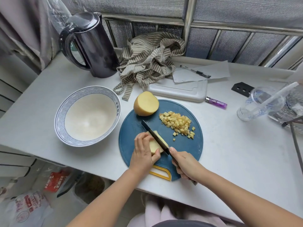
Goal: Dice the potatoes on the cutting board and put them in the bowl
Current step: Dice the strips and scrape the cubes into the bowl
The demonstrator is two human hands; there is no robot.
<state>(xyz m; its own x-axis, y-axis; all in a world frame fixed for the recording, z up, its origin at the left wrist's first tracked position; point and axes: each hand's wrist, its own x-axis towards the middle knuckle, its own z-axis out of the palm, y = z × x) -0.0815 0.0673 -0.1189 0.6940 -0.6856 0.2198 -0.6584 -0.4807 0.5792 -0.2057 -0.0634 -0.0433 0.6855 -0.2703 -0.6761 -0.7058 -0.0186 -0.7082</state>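
Nearest the person, the right hand (186,166) has its fingers closed fully round the handle of a dark-bladed kitchen knife (155,136), whose blade points toward 11 o'clock. The blade is set into a pale yellow peeled potato piece (155,147). At 9 o'clock of the blade, the left hand (144,153) curls its fingers over that piece and pins it to the round blue plastic cutting board (183,145). The thumb sits close to the edge, so it would be safer tucked back, with the knuckles guiding the blade. Slices should match the small cubes already cut. Farther off, at 1 o'clock on the board, lies the heap of diced potato cubes (177,122). At 11 o'clock, a peeled half potato (146,104) waits on the board's rim. On the white tabletop (229,136) at 10 o'clock of the board stands the white bowl with a blue wave-patterned rim (60,112). No potato is in it yet, and it is near enough for scraping cubes across.
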